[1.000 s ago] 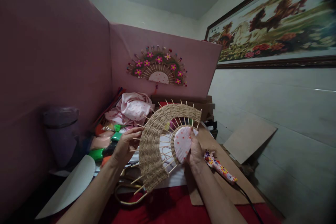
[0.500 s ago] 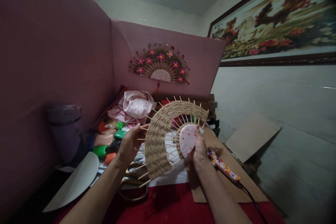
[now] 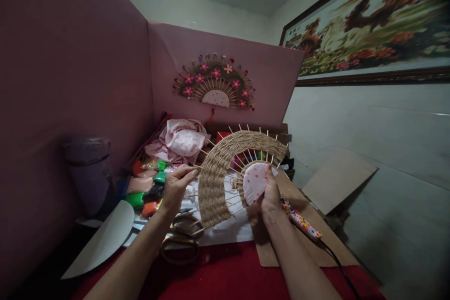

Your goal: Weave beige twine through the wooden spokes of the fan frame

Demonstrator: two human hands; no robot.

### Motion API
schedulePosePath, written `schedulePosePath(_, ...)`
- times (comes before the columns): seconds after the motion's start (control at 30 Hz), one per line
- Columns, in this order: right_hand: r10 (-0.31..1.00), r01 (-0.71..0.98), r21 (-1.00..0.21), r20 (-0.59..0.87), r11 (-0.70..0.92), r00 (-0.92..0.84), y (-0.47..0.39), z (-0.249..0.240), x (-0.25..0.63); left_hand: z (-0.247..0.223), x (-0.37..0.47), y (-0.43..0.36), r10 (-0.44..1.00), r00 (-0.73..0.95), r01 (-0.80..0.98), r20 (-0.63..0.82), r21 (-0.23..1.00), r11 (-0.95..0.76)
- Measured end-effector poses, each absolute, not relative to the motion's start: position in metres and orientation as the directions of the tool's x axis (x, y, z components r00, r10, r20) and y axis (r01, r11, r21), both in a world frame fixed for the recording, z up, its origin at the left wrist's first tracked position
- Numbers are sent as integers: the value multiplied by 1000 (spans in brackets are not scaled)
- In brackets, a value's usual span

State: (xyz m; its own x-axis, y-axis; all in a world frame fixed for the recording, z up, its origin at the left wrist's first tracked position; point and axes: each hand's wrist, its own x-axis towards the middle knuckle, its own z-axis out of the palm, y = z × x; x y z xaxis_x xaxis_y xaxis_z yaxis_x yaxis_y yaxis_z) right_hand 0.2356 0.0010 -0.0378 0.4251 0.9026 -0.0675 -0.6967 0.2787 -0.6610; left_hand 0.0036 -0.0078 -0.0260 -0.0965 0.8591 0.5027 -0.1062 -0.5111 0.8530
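A woven fan (image 3: 215, 183) of twisted cord on thin wooden sticks is held up over the table, tilted with its arc to the upper left. My right hand (image 3: 270, 197) grips it at the half-round centre (image 3: 255, 183), covered in white cloth with red dots, thumb on the front. At the fan's left edge, my left hand (image 3: 177, 187) has thumb and fingers pinched together at the tip of one stick. Golden-handled scissors (image 3: 181, 243) lie below the fan, partly hidden by my left wrist. Beside my right wrist rests a flower-patterned tool (image 3: 300, 222) with a black cord.
Behind, a finished fan with pink flowers (image 3: 216, 82) hangs on a pink board. Dotted cloth (image 3: 183, 138) and several coloured clay packets (image 3: 135, 199) lie at left, near a white half-disc (image 3: 105, 239) and a purple cup (image 3: 89, 178). Cardboard (image 3: 326, 248) lies at right on red cloth (image 3: 225, 272).
The woven fan has shifted slightly right and up with my right hand. My left fingers, more stretched along the sticks before, are now pinched together at a stick's end.
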Motion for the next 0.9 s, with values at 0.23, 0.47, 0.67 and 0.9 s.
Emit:
schedulePosePath(0.23,885,-683,-659,-53,316,462,3,-38,238,-24,4,-12,598,-66,423,799,565,-708)
schedulePosePath(0.47,877,-665,-662,-25,345,479,4,-39,239,-26,3,-10,450,-10,596,893,367,-715)
schedulePosePath(0.67,864,-646,-676,-28,354,502,5,-41,241,-24,7,-13,390,3,574,921,318,-755)
schedulePosePath(0.9,862,-643,-677,-25,358,506,4,-40,242,-22,9,-20,477,24,491,879,405,-771)
